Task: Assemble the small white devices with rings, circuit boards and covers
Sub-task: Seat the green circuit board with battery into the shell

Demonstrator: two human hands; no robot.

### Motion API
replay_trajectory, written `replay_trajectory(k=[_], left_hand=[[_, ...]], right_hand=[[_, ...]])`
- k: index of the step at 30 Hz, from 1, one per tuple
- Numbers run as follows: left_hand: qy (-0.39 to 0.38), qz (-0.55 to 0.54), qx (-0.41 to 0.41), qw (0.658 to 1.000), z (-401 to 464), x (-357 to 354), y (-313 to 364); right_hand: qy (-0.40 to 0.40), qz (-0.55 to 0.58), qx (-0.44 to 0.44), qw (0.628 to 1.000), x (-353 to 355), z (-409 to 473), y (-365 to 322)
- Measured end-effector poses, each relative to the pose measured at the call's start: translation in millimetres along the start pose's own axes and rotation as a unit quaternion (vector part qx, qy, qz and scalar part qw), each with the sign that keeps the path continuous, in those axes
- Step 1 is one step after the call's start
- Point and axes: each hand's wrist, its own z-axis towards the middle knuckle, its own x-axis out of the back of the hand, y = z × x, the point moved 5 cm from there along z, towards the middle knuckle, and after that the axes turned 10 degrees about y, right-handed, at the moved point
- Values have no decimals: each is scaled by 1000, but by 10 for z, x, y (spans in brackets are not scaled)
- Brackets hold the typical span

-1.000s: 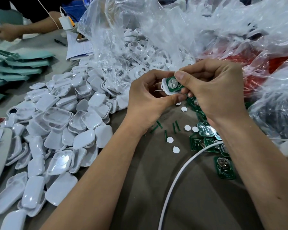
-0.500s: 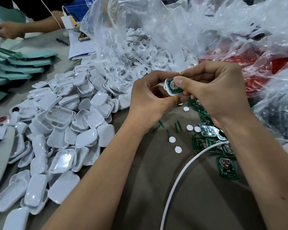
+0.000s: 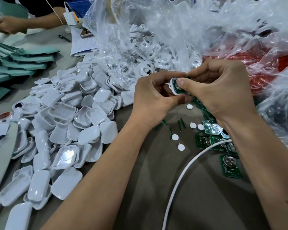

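Seating the circuit board [image 3: 179, 90] is best done squarely — the white shell [image 3: 173, 87] is gripped by the left hand [image 3: 155, 100] above the table while the right hand [image 3: 218, 90] pinches it, thumb pressed evenly on the board.

A small assembly workshop: a table heaped with white covers [image 3: 83, 117], loose circuit boards [image 3: 230, 166] and plastic bags [image 3: 156, 30] of parts.

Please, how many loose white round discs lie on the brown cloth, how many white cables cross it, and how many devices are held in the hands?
White round discs: 5
White cable: 1
Device, held by left hand and right hand: 1
Total: 7
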Motion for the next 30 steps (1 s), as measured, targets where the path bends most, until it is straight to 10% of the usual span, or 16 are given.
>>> replay_trajectory(k=[30], left_hand=[[-48, -116, 80, 989, 27, 44, -53]], right_hand=[[-79, 147, -98, 981, -63, 45, 175]])
